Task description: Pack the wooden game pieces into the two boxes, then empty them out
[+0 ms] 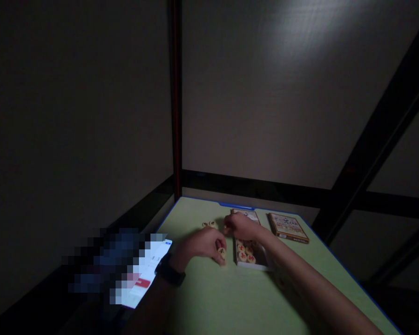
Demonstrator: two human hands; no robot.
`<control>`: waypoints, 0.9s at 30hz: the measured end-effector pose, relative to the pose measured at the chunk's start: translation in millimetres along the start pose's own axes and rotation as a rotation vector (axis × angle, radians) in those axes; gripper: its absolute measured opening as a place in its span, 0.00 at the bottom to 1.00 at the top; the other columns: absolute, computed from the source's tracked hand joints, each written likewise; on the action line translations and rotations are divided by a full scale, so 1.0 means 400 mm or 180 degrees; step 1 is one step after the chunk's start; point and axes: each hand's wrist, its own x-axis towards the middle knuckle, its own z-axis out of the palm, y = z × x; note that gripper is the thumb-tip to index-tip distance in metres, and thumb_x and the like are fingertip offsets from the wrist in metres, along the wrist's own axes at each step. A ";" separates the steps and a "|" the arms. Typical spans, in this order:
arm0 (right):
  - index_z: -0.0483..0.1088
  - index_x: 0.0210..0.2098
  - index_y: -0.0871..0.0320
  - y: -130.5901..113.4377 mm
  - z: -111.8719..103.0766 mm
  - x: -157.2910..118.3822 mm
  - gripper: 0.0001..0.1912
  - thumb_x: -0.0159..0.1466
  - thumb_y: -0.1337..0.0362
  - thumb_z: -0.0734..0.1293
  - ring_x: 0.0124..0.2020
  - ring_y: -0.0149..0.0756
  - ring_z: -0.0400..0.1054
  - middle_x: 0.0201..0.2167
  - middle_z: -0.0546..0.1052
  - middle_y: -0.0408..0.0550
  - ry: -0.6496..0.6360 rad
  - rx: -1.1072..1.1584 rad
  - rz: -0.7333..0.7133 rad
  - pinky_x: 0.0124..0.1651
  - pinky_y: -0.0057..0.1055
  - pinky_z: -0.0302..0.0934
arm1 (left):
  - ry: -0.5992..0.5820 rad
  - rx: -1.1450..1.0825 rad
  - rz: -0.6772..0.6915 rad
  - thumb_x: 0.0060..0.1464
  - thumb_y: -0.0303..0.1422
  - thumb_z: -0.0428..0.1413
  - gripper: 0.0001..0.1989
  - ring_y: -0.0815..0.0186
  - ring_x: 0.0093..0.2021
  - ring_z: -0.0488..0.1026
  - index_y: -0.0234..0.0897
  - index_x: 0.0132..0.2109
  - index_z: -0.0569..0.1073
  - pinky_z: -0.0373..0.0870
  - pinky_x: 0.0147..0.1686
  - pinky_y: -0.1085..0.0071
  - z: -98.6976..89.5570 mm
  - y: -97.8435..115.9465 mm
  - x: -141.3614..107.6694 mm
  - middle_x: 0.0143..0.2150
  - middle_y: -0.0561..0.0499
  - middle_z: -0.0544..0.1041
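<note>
My left hand point(205, 244) is closed, thumb and finger around a round wooden Chinese chess piece point(221, 252) with a black character, low over the table. Just beyond it, pale chess pieces with dark markings point(208, 224) lie on the tabletop. To the right, my right hand point(242, 225) reaches over an open box point(253, 266), its fingertips pinched together past the box's left side; what they hold is too dark and small to name. Several pieces with red characters point(245, 254) lie inside the box, partly covered by my right forearm.
A flat printed box point(289, 227) lies at the table's right side. Another printed panel point(251, 215) shows behind my right hand. The green table point(202, 298) has a blue edge and stands near walls. A lit screen point(145, 274) is at the left, beside my dark wristband point(171, 271).
</note>
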 end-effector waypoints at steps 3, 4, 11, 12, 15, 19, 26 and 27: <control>0.76 0.39 0.60 0.002 0.001 -0.004 0.13 0.54 0.74 0.68 0.30 0.33 0.70 0.29 0.79 0.47 0.0079 0.0254 -0.0058 0.32 0.24 0.55 | 0.0280 -0.0082 -0.0148 0.30 0.29 0.70 0.17 0.68 0.28 0.71 0.34 0.32 0.78 0.61 0.26 0.77 -0.035 0.000 -0.013 0.26 0.56 0.75; 0.77 0.38 0.60 -0.001 0.002 -0.007 0.13 0.53 0.75 0.68 0.29 0.32 0.69 0.28 0.79 0.46 0.0054 0.0322 -0.0123 0.32 0.24 0.55 | 0.0348 -0.0068 -0.0179 0.30 0.28 0.70 0.17 0.68 0.28 0.71 0.34 0.33 0.78 0.61 0.26 0.77 -0.044 -0.002 -0.016 0.26 0.57 0.75; 0.78 0.37 0.58 -0.025 0.017 -0.053 0.18 0.50 0.79 0.66 0.36 0.35 0.71 0.35 0.78 0.48 0.0499 0.0653 -0.0574 0.40 0.25 0.60 | 0.0867 0.0156 -0.0200 0.38 0.25 0.65 0.11 0.67 0.32 0.73 0.35 0.34 0.77 0.64 0.29 0.76 -0.030 -0.011 -0.001 0.30 0.55 0.77; 0.77 0.38 0.58 -0.024 0.017 -0.060 0.18 0.51 0.80 0.66 0.37 0.35 0.71 0.35 0.78 0.48 0.0585 0.0677 -0.0554 0.40 0.26 0.60 | 0.0986 0.0238 -0.0167 0.40 0.23 0.63 0.10 0.67 0.33 0.73 0.35 0.34 0.77 0.65 0.31 0.75 -0.027 -0.010 0.002 0.31 0.54 0.77; 0.76 0.39 0.59 -0.021 0.013 -0.072 0.16 0.53 0.77 0.67 0.37 0.36 0.70 0.35 0.78 0.49 0.0776 0.0597 -0.0317 0.40 0.27 0.59 | 0.1319 0.0583 -0.0106 0.42 0.20 0.58 0.10 0.66 0.36 0.74 0.36 0.34 0.78 0.68 0.36 0.74 -0.030 -0.004 0.001 0.35 0.51 0.78; 0.76 0.37 0.60 -0.046 0.010 -0.091 0.09 0.55 0.69 0.71 0.30 0.34 0.68 0.29 0.76 0.47 0.0513 0.0659 -0.0018 0.33 0.25 0.56 | 0.1566 0.0828 -0.0135 0.43 0.21 0.58 0.11 0.65 0.38 0.74 0.36 0.35 0.78 0.69 0.39 0.73 -0.049 -0.005 -0.007 0.38 0.49 0.78; 0.76 0.34 0.58 -0.073 0.015 -0.104 0.09 0.54 0.73 0.68 0.29 0.32 0.68 0.28 0.78 0.44 0.0022 0.0548 -0.0120 0.31 0.24 0.52 | 0.1122 0.1043 -0.0408 0.44 0.28 0.61 0.07 0.63 0.36 0.74 0.36 0.34 0.79 0.68 0.38 0.71 -0.048 -0.017 -0.012 0.34 0.49 0.79; 0.76 0.35 0.58 -0.067 0.014 -0.092 0.11 0.54 0.74 0.66 0.30 0.32 0.69 0.30 0.78 0.46 0.0113 0.0440 -0.0004 0.32 0.25 0.53 | 0.1053 0.1089 -0.0430 0.45 0.29 0.61 0.06 0.62 0.36 0.74 0.36 0.34 0.79 0.68 0.38 0.71 -0.047 -0.019 -0.014 0.34 0.48 0.79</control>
